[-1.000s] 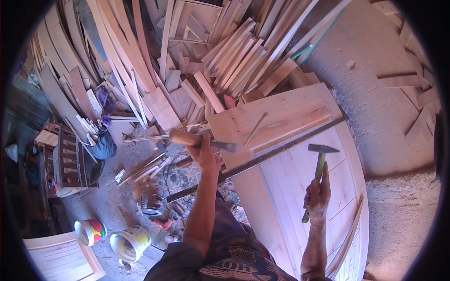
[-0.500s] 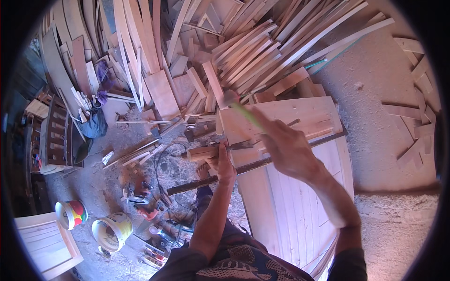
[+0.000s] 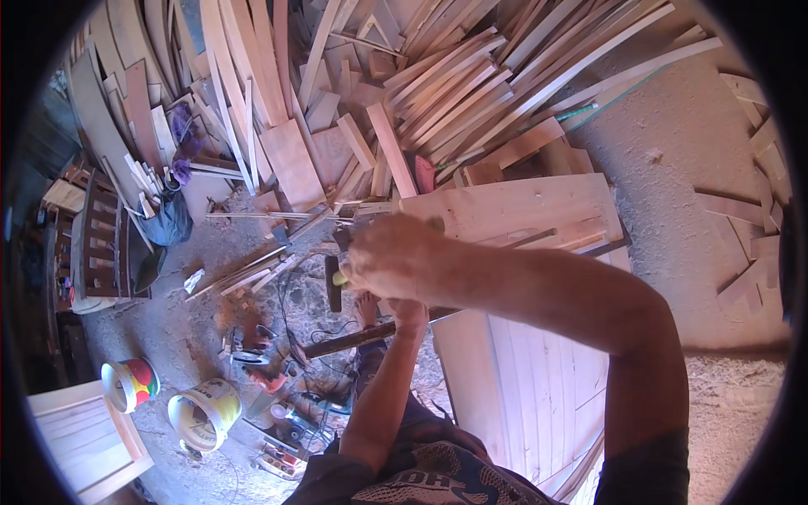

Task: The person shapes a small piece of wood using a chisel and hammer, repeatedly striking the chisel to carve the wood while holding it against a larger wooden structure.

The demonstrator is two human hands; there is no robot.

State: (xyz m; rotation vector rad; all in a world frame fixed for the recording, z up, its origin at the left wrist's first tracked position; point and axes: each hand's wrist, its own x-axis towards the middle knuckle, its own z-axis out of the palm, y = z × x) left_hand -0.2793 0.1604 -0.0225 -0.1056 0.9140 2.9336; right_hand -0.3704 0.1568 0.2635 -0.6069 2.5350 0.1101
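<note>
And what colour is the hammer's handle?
The handle is yellowish green where it pokes from the right hand, best seen in the head camera.

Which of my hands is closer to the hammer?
Right. Your right hand is wrapped around the hammer; your left hand, mostly hidden behind it, shows lower and to the right of the hammer's head.
</note>
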